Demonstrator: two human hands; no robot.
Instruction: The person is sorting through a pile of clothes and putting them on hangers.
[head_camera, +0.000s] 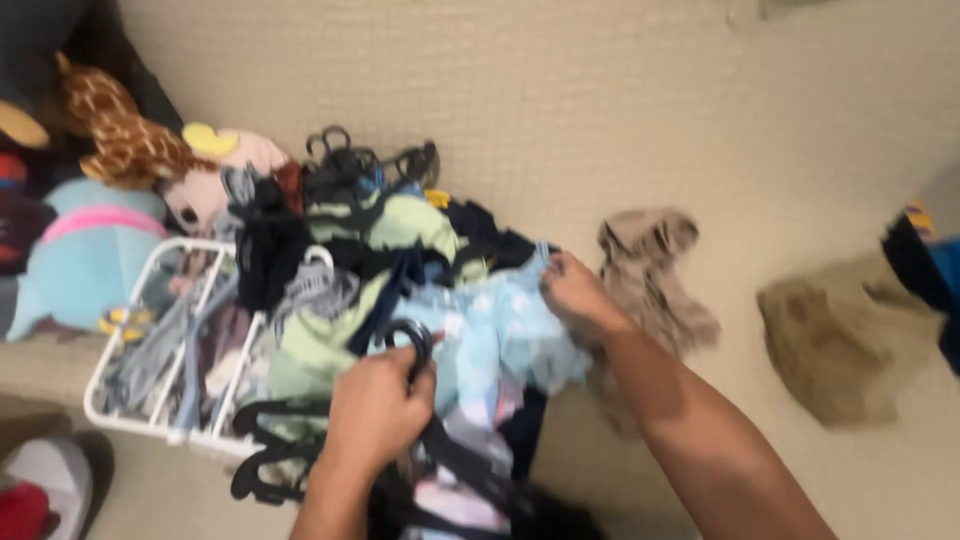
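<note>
My left hand (378, 405) is closed around the hook of a black plastic hanger (415, 345), low in the middle of the head view. My right hand (575, 290) pinches the edge of a light blue patterned garment (490, 330) that lies on top of a heap of clothes (360, 250). The heap mixes green, black and dark blue pieces with more black hangers (270, 470) sticking out at its lower left. The picture is blurred by motion.
A white wire basket (110, 410) full of hangers stands left of the heap. Stuffed toys (110, 200) lie at the upper left. On the beige carpet to the right lie a grey-brown garment (650, 270) and an olive-brown one (840, 340); a blue and black item (925, 260) sits at the right edge.
</note>
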